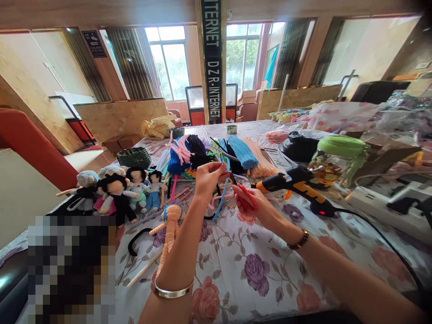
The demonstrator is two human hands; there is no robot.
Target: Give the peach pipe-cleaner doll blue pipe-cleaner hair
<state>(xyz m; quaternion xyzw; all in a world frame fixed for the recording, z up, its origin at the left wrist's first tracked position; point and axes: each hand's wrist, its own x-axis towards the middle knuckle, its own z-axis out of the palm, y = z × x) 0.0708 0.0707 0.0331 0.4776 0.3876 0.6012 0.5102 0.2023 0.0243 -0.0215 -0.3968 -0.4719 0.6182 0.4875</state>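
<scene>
My left hand (209, 179) is raised over the table, its fingertips pinched together. A light blue pipe cleaner (222, 200) hangs down from them toward the tablecloth. My right hand (258, 208) grips red-handled scissors (249, 198), their dark blades pointing up at the left fingertips beside the blue stem. Below my left forearm lies a peach pipe-cleaner doll figure (173, 220) with a blue band about its head, partly hidden by the arm. A curved black pipe cleaner (133, 245) rests to its left. Finished-looking dolls (116, 191) sit in a group at the left.
Behind my hands lie bundles of pipe cleaners, including a blue bundle (242, 152) and a peach one (261, 162). A yellow-black glue gun (297, 186) with a cord lies at right, near a green-lidded jar (340, 157). A dark woven basket (134, 157) stands at left.
</scene>
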